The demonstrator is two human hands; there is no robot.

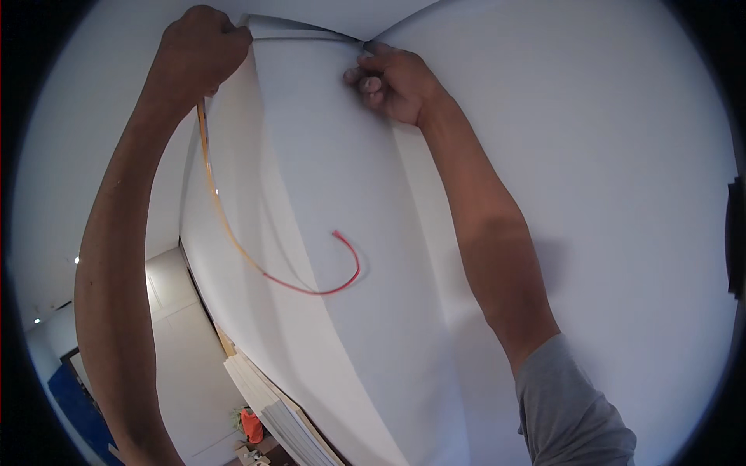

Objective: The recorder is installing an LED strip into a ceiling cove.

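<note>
High at the upper left, my left hand (206,50) is closed around a thin, flexible strip. Below that fist the strip (214,190) hangs in a loose curve, yellow along most of its length and red toward its curled free end. A narrow pale band (299,35) runs between my two hands along a dark gap at the top of the white wall. My right hand (392,81) has its fingers curled, with thumb and forefinger pinched at the corner where that band ends. What those fingertips grip is too small to make out.
White wall panels (590,155) meet at an angle in front of me. At the lower left, pale boards or sheets (272,412) lean in a stack beside an orange item (251,426). A blue panel (81,404) stands farther off, and small ceiling lights glow beyond my left arm.
</note>
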